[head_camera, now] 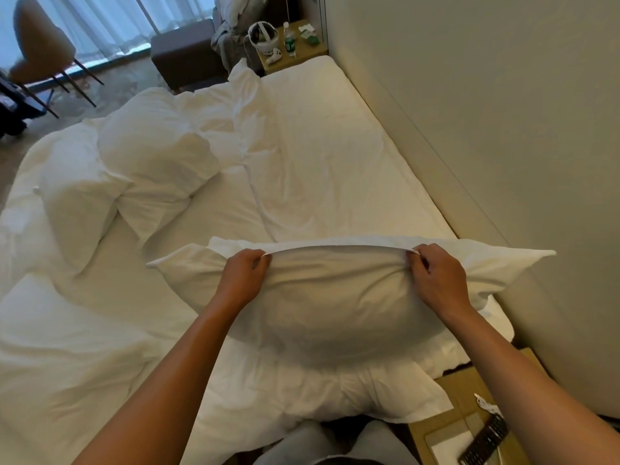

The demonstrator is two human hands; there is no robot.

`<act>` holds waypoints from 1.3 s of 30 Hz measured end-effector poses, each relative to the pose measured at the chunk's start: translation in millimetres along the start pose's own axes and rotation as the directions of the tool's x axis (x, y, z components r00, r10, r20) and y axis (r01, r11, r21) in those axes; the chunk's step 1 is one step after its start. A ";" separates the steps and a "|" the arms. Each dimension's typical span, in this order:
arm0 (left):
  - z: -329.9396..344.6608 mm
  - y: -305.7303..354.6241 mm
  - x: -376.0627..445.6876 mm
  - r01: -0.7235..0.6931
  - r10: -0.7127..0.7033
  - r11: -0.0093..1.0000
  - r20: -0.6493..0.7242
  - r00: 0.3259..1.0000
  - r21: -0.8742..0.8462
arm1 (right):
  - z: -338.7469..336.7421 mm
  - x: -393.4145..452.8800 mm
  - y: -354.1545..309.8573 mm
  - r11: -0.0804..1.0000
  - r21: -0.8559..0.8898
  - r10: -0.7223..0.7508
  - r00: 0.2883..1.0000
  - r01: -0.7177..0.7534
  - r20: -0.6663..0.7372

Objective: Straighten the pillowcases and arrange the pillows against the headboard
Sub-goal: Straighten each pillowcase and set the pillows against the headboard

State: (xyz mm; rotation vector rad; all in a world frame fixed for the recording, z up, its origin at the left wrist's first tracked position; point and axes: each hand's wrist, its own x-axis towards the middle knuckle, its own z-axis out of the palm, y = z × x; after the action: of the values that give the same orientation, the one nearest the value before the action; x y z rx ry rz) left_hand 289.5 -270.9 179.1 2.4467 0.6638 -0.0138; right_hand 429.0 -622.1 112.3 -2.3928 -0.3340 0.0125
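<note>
No legible writing; only a green label on the bottle (290, 41) at the far nightstand (295, 53). Both arms outstretched, left hand (243, 278) and right hand (437, 280) each pinching the top hem of the pillow (335, 297), held up over the bed's (335, 156) near edge beside the headboard (486, 129). Two more pillows (134, 176) heaped toward the left edge. Remote (484, 443) on the near nightstand (459, 417); chair (40, 52) by the curtains (110, 21).

The held pillow (335, 297) lies on the bed (318, 146) beside the headboard (486, 129) — two pillows (127, 169) lie farther left.
</note>
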 end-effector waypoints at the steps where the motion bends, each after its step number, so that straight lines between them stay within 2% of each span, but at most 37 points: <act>1: -0.1 -2.1 0.8 -0.036 0.036 0.999 -0.010 0.999 0.001 | -0.5 -0.3 -1.1 1.000 -0.004 -0.002 1.000 0.002 -0.001; 3: -1.3 -7.0 3.0 -0.060 0.060 0.998 -0.013 0.998 -0.013 | -2.7 -0.6 -3.9 1.000 -0.009 0.001 1.000 -0.001 0.003; 8: -9.5 -26.6 8.5 -0.005 0.006 1.000 0.040 0.999 -0.018 | -6.1 -3.6 -12.2 0.998 -0.061 0.025 1.000 -0.025 0.013; 13: -20.1 -45.6 15.8 -0.080 0.079 0.997 0.020 0.997 0.024 | -5.5 -9.0 -22.5 0.985 -0.160 0.072 0.997 -0.067 0.023; 19: -24.7 -55.4 27.5 -0.153 0.154 0.988 0.011 0.988 -0.028 | -7.5 -17.1 -32.5 0.969 -0.221 0.102 0.994 -0.106 -0.034; 25: -33.6 -56.2 30.9 -0.119 0.123 0.987 0.032 0.992 -0.108 | -8.7 -11.1 -39.5 0.980 -0.158 0.110 0.992 -0.118 -0.059; 28: -50.6 -32.4 31.8 -0.195 0.195 0.981 -0.034 0.980 -0.004 | -28.3 9.6 -47.7 0.995 -0.044 0.081 0.993 -0.085 -0.081; 30: -60.7 -34.5 45.1 -0.187 0.187 0.982 -0.063 0.980 0.003 | -23.5 22.3 -49.3 0.994 -0.046 0.093 0.993 -0.097 -0.076; 32: -58.3 -5.3 55.1 -0.228 0.230 0.973 -0.064 0.971 0.037 | -49.7 23.1 -41.7 0.993 -0.030 0.106 0.984 -0.111 -0.140; 39: -59.8 -12.0 60.0 -0.161 0.162 0.987 -0.167 0.973 0.020 | -47.6 19.3 -52.7 0.996 -0.067 0.046 0.991 -0.055 -0.129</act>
State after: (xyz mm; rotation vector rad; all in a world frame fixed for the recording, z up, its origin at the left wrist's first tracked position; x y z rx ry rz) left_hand 328.1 -202.1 212.1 2.5193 0.5340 0.2583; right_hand 440.0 -610.9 184.2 -2.4579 -0.2169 -0.1300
